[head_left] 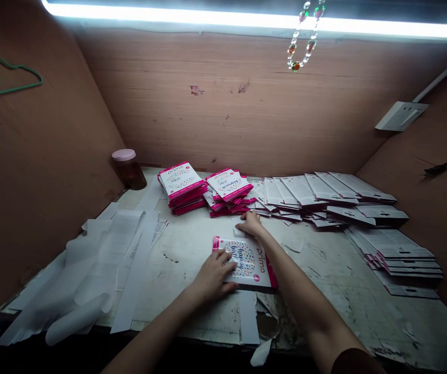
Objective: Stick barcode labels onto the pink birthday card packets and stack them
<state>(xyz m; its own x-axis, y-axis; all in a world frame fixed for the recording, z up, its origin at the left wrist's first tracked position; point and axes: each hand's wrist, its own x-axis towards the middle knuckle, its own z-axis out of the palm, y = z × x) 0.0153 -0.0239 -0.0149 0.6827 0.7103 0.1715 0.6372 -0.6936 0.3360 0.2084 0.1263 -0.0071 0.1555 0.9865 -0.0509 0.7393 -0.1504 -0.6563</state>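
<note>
A white and pink printed packet [246,259] marked "prima" lies flat on the worktable in front of me. My left hand [219,272] rests on its left side, fingers stretched out over the print. A white paper strip [248,317] runs beneath the packet, from the table's front edge to beyond the packet's far side. There my right hand [251,224] has its fingers bent together at the strip's far end, its forearm passing over the packet's right edge. Just behind that hand stand a stack of similar packets [229,186] and another stack [182,182].
Rows of packets [301,191] spread along the back right, with a further pile [406,244] at right. Loose white paper sheets [94,259] cover the left side. A lidded brown jar [130,171] stands back left. The table surface [270,311] is torn near the front edge.
</note>
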